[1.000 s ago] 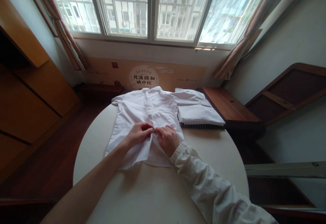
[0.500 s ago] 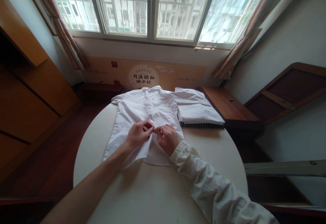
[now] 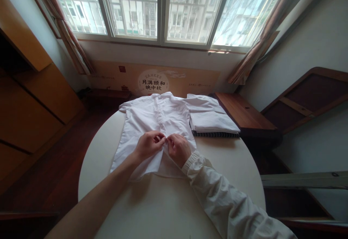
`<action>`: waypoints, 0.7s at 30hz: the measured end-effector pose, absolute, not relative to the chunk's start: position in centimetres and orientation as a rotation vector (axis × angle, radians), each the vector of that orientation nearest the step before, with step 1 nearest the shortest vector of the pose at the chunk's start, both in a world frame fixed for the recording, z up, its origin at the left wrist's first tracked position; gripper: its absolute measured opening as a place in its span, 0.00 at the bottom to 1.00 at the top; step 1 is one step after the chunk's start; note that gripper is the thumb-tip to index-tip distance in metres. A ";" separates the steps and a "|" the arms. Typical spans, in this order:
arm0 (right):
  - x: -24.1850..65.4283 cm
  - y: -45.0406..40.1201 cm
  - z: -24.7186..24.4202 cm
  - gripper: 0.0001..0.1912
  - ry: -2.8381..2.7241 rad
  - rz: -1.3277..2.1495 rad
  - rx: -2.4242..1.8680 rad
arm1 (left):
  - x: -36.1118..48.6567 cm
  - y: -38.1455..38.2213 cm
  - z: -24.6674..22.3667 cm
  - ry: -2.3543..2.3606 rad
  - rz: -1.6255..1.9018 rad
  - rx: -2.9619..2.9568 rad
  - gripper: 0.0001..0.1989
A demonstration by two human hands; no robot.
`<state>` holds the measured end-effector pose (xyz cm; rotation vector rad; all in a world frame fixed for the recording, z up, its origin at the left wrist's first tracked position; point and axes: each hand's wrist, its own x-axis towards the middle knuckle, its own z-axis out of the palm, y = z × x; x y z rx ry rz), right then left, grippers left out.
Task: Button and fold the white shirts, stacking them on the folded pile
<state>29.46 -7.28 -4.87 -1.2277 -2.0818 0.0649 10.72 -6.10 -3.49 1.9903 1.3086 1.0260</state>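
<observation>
Currently we have the fingertips of both hands nearly meeting at the front opening of the white shirt (image 3: 141, 119), below its middle. Our left hand (image 3: 148, 145) pinches the fabric between thumb and index finger, with the other fingers curled. Our right hand (image 3: 179, 149) pinches just beside it, grip equally narrow. We can't tell whether a button sits between the tips; too small, partly covered.

Moving out: our left forearm is bare, our right wears a pale sleeve (image 3: 217, 184) with a gathered cuff. Shirt lies front up, collar at the far edge of the round table (image 3: 228, 170), hem toward us, left hem panel rumpled. Right of it we have folded white clothes (image 3: 213, 121), atop a dark striped cloth (image 3: 217, 135).

Beyond the table: wooden desk (image 3: 244, 112) far right, printed banner (image 3: 190, 77) on the far wall under the barred window (image 3: 133, 10), orange-brown cabinet (image 3: 29, 112) on the left.
</observation>
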 end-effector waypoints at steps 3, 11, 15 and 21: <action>29.5 -7.2 -5.1 0.09 -2.079 0.088 -1.213 | 10.7 -6.3 -3.2 1.371 1.010 2.084 0.10; 29.6 -6.8 -5.6 0.07 -2.016 0.252 -1.232 | 10.3 -5.4 -3.6 1.102 0.898 1.711 0.15; 29.8 -6.7 -5.6 0.08 -2.016 0.317 -1.268 | 10.2 -5.0 -3.6 1.016 0.876 1.521 0.19; 30.3 -6.2 -5.6 0.09 -2.110 0.345 -1.211 | 9.6 -4.6 -3.5 0.976 0.861 1.378 0.21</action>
